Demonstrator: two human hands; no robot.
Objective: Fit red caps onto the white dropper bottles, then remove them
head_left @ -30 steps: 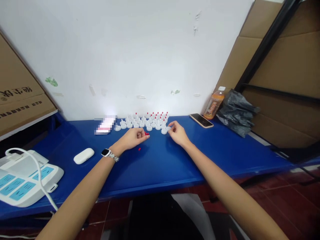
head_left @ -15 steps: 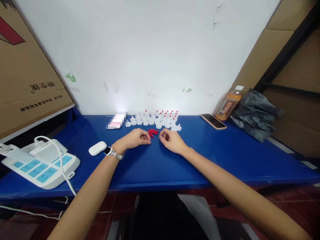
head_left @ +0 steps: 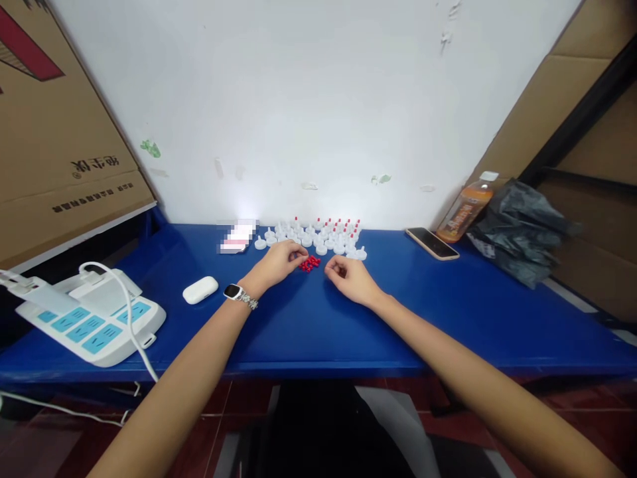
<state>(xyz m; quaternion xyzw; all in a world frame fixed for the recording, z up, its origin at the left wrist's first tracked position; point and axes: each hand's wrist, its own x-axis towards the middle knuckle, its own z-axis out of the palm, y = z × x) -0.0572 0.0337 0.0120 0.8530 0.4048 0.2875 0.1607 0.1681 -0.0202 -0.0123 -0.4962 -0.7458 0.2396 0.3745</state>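
A small heap of red pieces (head_left: 310, 263) lies on the blue table (head_left: 318, 332), just in front of several white caps (head_left: 318, 239), some topped with red tips. My left hand (head_left: 279, 262), a watch on its wrist, rests curled at the left edge of the red heap, fingertips touching it. My right hand (head_left: 348, 275) lies to the right of the heap, fingers curled in a pinch; what they hold, if anything, is too small to see.
A white earbud case (head_left: 200, 289) and a white power strip with cable (head_left: 89, 315) sit at the left. A phone (head_left: 432, 243), an orange drink bottle (head_left: 465, 209) and a black plastic bag (head_left: 522, 232) are at the right. Cardboard boxes flank both sides.
The view has shifted. The red pieces now lie gathered in a heap between my hands. My left hand has moved up to the heap; my right hand has drawn back from the white caps.
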